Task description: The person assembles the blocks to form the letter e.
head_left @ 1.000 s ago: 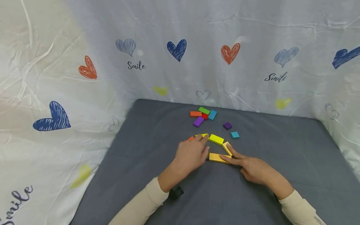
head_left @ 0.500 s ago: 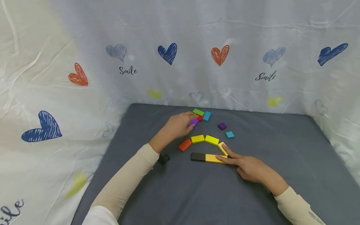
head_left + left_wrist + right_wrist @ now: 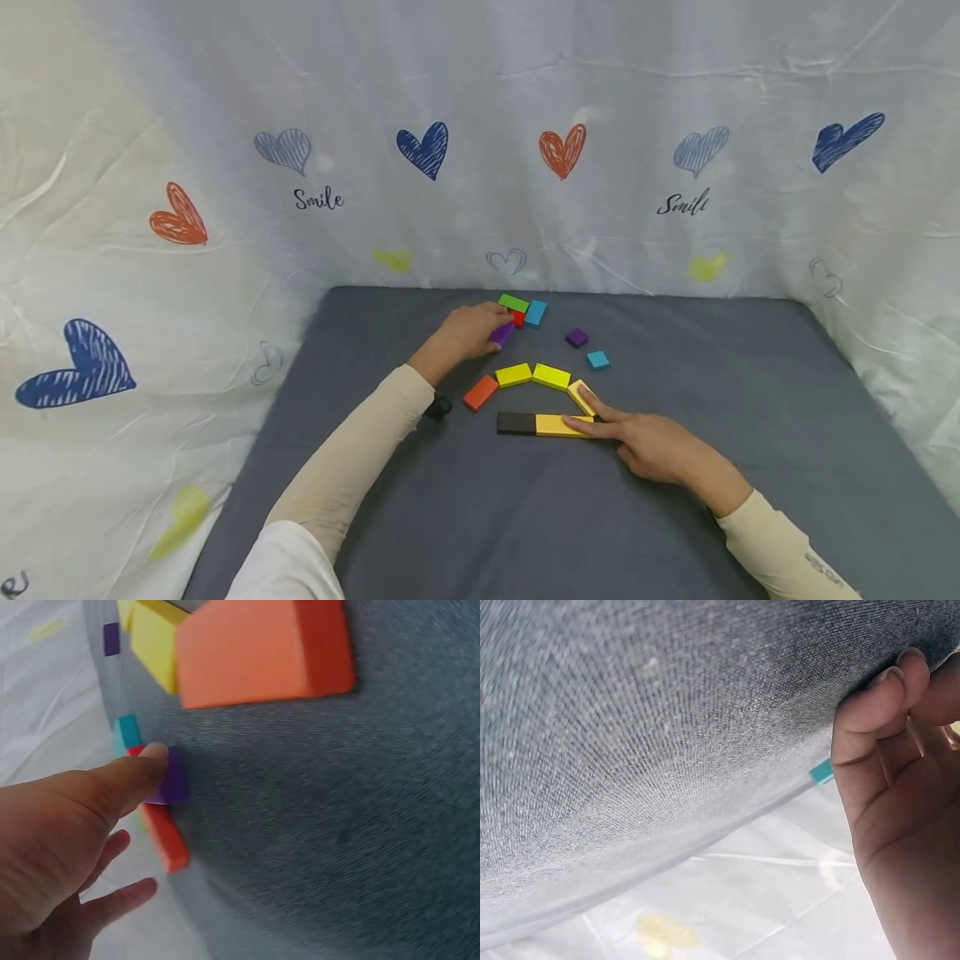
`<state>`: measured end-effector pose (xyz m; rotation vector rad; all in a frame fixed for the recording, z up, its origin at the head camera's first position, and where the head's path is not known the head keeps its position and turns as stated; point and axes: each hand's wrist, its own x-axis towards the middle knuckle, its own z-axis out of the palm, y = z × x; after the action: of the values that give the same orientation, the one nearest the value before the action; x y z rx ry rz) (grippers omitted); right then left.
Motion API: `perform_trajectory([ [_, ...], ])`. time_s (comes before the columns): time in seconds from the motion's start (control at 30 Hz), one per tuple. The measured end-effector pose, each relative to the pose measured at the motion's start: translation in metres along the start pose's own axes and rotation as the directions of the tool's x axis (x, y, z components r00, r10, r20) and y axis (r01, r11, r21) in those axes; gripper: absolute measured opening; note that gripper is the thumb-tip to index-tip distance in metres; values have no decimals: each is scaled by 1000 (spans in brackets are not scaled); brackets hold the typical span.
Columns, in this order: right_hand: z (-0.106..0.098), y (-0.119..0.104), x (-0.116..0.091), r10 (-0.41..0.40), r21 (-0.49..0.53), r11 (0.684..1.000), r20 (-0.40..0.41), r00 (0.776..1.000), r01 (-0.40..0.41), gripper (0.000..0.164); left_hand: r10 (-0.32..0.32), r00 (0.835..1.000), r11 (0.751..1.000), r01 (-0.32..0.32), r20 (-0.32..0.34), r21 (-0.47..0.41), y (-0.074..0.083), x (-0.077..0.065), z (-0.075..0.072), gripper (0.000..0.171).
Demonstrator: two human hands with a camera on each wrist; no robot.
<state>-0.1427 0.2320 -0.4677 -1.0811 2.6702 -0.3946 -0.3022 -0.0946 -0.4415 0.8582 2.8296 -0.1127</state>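
Note:
In the head view my left hand (image 3: 468,330) is over the far cluster of blocks, beside a purple block (image 3: 502,334). In the left wrist view its thumb overlaps the purple block and the other fingers are spread; an orange block (image 3: 166,838) lies near them. My right hand (image 3: 660,447) rests two straight fingers on a pale yellow block (image 3: 577,397) and a deeper yellow block (image 3: 553,426). Its other fingers are curled in the right wrist view. Two bright yellow blocks (image 3: 513,375) and a red-orange block (image 3: 481,393) continue an arc to the left.
A black block (image 3: 516,423) adjoins the deeper yellow one. Green (image 3: 513,303), red (image 3: 517,318) and blue (image 3: 536,313) blocks sit in the far cluster. A small purple block (image 3: 577,337) and a teal block (image 3: 597,361) lie apart. A patterned curtain (image 3: 480,167) hangs behind.
My left hand has left the yellow and red-orange blocks of the arc and reached away to the far cluster. My right hand keeps its fingers on the yellow blocks. The head view has shifted slightly.

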Motion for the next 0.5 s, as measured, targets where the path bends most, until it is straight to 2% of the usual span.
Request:
perform_trajectory([
  [0.2, 2, -1, 0, -1, 5, 1000, 4, 1000, 1, 89, 49, 997, 997, -45, -55, 70, -3, -4, 10, 53],
  [0.37, 2, -1, 2, -5, -5, 1000, -1, 1000, 5, 87, 1, 998, 994, 5, -55, 113, -11, -16, 13, 54],
  [0.5, -1, 1, 1, 14, 10, 1000, 9, 1000, -14, 87, -51, 997, 996, 55, -51, 69, -25, -29, 13, 52],
])
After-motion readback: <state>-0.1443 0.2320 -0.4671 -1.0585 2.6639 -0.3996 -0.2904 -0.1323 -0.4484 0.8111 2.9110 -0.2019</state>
